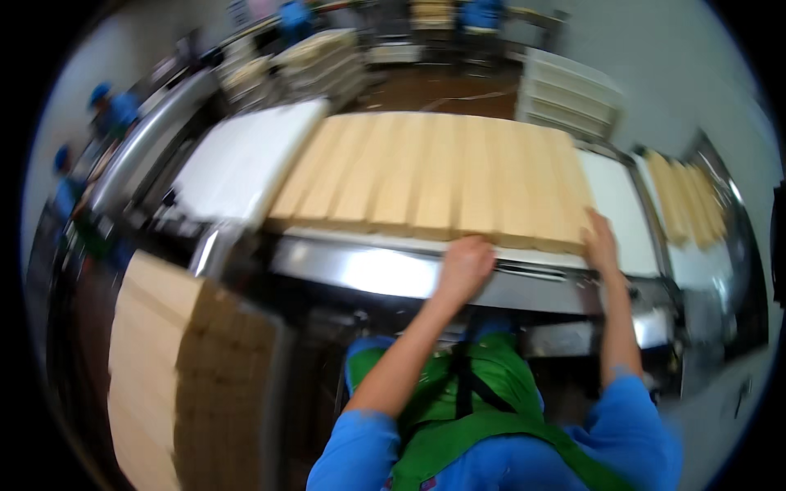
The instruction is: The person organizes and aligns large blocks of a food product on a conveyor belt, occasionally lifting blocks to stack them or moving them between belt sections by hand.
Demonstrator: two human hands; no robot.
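A row of several long, pale yellow bars point(442, 178), apparently a food such as dough, lies side by side on the white surface of a metal-framed table. My left hand point(470, 261) is at the near ends of the middle bars, its fingers curled; blur hides whether it grips one. At the row's right side, my right hand point(600, 242) touches the near corner of the outermost bar, fingers extended and not closed around anything. Beneath both hands runs the table's shiny metal front edge point(362, 267).
A white board point(252, 159) adjoins the row's left side. A tall stack of similar bars point(147, 362) stands at lower left. More bars point(684, 199) lie at right. Beyond the table are white crates point(568, 92) and stacked trays point(322, 67). Blue-clad co-workers point(116, 110) stand far left.
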